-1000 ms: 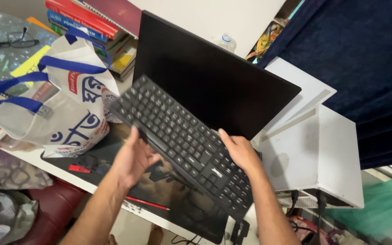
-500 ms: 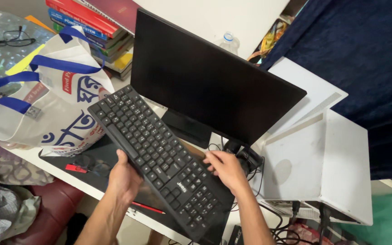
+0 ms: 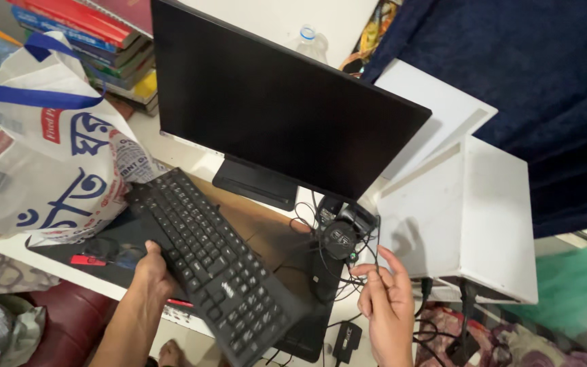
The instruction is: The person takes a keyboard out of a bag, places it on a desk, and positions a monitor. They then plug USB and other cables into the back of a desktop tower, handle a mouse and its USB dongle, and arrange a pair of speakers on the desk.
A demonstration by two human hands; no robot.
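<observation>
My left hand grips the near long edge of a black keyboard, which lies slanted over a dark desk mat. Off the keyboard, my right hand hovers with fingers apart near a tangle of black cables and a small black device. A black monitor with a dark screen stands just behind.
A white bag with blue handles sits at left, with stacked books behind it. A white computer case stands at right. A red pen lies on the mat. A plastic bottle is behind the monitor.
The keyboard came down from in front of the monitor toward the mat. My right hand let go of it and moved right, toward the cables.
</observation>
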